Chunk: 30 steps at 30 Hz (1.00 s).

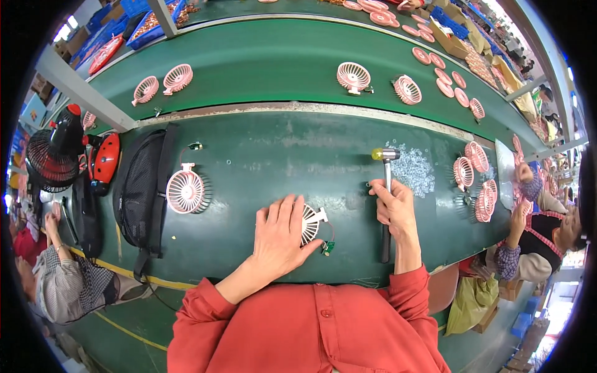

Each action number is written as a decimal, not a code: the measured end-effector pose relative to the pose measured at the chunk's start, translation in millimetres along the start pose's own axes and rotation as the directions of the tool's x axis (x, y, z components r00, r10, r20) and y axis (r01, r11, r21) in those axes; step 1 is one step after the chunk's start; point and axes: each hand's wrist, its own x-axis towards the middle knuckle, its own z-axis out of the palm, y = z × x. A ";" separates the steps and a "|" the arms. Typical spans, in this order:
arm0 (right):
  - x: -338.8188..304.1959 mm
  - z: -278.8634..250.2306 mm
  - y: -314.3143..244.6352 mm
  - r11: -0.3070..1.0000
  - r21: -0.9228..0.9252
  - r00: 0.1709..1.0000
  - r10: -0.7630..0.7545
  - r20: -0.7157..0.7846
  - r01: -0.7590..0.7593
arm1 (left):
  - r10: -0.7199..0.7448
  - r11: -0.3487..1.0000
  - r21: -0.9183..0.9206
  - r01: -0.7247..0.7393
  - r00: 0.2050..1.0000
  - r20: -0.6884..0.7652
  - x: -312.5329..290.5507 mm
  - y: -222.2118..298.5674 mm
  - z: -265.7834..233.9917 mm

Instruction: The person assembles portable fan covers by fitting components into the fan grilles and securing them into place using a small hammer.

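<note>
My left hand (280, 231) lies over a pale round fan housing (310, 225) on the green table, fingers along its far side and thumb at its near side. The palm hides the left half. A small green circuit board (328, 247) hangs from it by a thin wire. To the right, my right hand (396, 208) is closed around the dark handle of a small hammer (387, 163), which has a metal head with a yellow end face. The thumb and forefinger meet left of the handle; a tiny dark bit shows at their tips.
Small clear plastic pieces (411, 171) lie scattered beyond the hammer. Pink fan housings (484, 202) stand at the right and another (185, 191) at the left, beside a black bag (142, 193). A metal rail edges the green conveyor (249, 68). Co-workers sit on both sides.
</note>
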 end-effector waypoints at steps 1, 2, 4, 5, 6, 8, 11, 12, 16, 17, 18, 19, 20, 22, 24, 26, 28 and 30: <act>-2.5 -0.6 -1.6 0.999 0.032 0.999 0.005 0.039 -0.006 | -0.036 0.999 -0.002 0.036 0.999 0.012 1.3 -1.2 1.8; -6.0 1.4 -3.8 0.999 0.034 0.999 0.005 0.037 -0.006 | -0.072 0.997 -0.004 0.072 0.997 0.025 2.4 -2.6 2.8; -14.9 9.1 -9.8 0.983 0.171 0.988 0.048 0.147 -0.074 | -0.074 0.993 -0.095 0.075 0.997 0.020 2.0 -9.8 1.8; -18.9 13.7 -10.4 0.970 0.213 0.980 0.075 0.184 -0.114 | -0.078 0.979 -0.185 0.079 0.997 0.014 2.1 -13.3 0.5; -22.1 18.8 -11.2 0.958 0.243 0.970 0.096 0.222 -0.151 | -0.072 0.960 -0.273 0.066 0.997 -0.012 3.2 -15.0 -2.3; -26.1 27.5 -7.4 0.930 0.297 0.944 0.120 0.308 -0.215 | -0.068 0.927 -0.372 0.049 0.997 -0.039 3.8 -14.2 -4.8; -33.0 45.0 -2.2 0.890 0.339 0.913 0.173 0.369 -0.306 | -0.055 0.867 -0.498 0.015 0.996 -0.065 4.1 -10.8 -10.4; -33.0 48.7 1.6 0.880 0.344 0.902 0.180 0.393 -0.326 | -0.053 0.852 -0.523 0.013 0.997 -0.060 4.5 -9.1 -12.5; -36.8 58.0 10.8 0.871 0.343 0.880 0.183 0.439 -0.352 | -0.033 0.837 -0.546 -0.004 0.998 -0.058 4.9 -6.0 -12.8; -37.9 59.9 11.5 0.870 0.339 0.870 0.178 0.460 -0.358 | -0.028 0.837 -0.547 -0.011 0.998 -0.063 5.3 -6.1 -13.1; -39.7 62.8 10.6 0.877 0.329 0.875 0.182 0.449 -0.351 | -0.029 0.837 -0.546 -0.011 0.998 -0.064 5.2 -6.7 -13.2; -40.6 63.9 10.4 0.877 0.328 0.875 0.182 0.449 -0.351 | -0.026 0.836 -0.548 -0.018 0.997 -0.073 5.2 -6.8 -13.0; -41.4 64.8 10.3 0.879 0.326 0.876 0.183 0.446 -0.349 | -0.024 0.835 -0.550 -0.026 0.996 -0.083 5.0 -6.9 -12.8; -43.1 65.4 10.0 0.881 0.323 0.878 0.183 0.443 -0.347 | -0.034 0.829 -0.559 -0.008 0.997 -0.065 3.9 -7.3 -12.3; -45.3 64.8 9.6 0.874 0.352 0.874 0.150 0.463 -0.336 | -0.043 0.824 -0.567 0.010 0.998 -0.046 3.3 -8.1 -12.2; -49.0 66.0 11.1 0.889 0.355 0.889 0.112 0.444 -0.290 | -0.072 0.825 -0.563 0.035 0.996 -0.044 3.9 -9.2 -11.9; -53.1 67.3 12.1 0.902 0.358 0.902 0.074 0.424 -0.242 | -0.086 0.830 -0.555 0.053 0.996 -0.034 3.8 -8.7 -11.9; -57.2 68.6 11.3 0.923 0.344 0.926 0.033 0.376 -0.173 | -0.101 0.834 -0.548 0.071 0.995 -0.024 3.3 -8.1 -13.0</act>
